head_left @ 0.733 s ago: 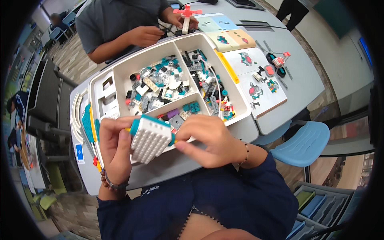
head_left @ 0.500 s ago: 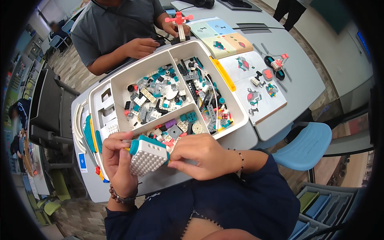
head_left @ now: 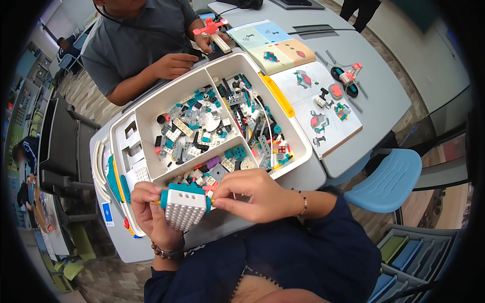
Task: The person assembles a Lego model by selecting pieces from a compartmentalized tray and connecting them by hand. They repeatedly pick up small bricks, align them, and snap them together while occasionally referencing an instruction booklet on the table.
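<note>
A white and teal building-brick block (head_left: 186, 208) with a studded face is held between my two hands above the near edge of the parts tray (head_left: 160, 107). My left hand (head_left: 153, 212) is closed on its left end, where a bit of yellow shows at the fingertips. At the other end, my right hand (head_left: 252, 194) pinches a small yellow peg, mostly covered by thumb and finger. Loose bricks (head_left: 199, 126) in several colours fill the tray's compartments just beyond the block.
Across the table a person in a grey shirt (head_left: 146, 43) handles a coral and white brick model (head_left: 214, 35). Right of the tray lies an open instruction booklet (head_left: 298, 108); another small model (head_left: 348, 76) stands past it. A blue chair (head_left: 384, 184) is at the right.
The block has turned slightly and sits more level between my hands. Across the table, the coral and white model has tilted and shifted left. The whole view has shifted a little.
</note>
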`<action>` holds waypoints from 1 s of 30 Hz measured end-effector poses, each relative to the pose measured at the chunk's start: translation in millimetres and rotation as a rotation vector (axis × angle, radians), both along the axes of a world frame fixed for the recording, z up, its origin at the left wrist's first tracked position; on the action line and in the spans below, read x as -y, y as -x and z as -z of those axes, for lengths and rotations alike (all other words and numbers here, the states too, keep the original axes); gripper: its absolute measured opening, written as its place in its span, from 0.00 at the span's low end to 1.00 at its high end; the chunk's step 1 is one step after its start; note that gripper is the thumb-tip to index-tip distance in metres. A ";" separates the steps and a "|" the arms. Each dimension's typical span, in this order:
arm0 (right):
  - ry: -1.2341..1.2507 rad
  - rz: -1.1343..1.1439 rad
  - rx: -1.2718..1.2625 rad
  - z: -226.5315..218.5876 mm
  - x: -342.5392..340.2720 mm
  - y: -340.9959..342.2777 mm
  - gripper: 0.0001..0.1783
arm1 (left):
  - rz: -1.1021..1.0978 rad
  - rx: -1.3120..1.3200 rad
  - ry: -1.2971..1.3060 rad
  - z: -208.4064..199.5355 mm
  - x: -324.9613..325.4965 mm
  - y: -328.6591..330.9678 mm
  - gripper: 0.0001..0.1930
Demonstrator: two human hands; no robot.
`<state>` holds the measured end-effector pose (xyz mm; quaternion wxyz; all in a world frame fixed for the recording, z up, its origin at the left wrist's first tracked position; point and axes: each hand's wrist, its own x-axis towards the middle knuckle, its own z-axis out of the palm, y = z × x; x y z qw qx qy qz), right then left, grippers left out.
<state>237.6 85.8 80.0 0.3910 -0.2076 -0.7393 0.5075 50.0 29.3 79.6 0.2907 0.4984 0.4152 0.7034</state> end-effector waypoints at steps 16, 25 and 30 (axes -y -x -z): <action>-0.493 0.078 0.096 -2.5 1.8 15.6 0.06 | 0.114 -0.184 0.202 3.1 18.5 9.7 0.30; -0.396 0.004 0.054 -2.0 7.3 25.3 0.06 | 0.180 -0.244 0.096 -1.6 22.1 18.4 0.27; -0.410 0.055 0.018 -4.1 7.6 27.0 0.05 | 0.165 -0.236 0.142 -2.5 25.0 19.8 0.27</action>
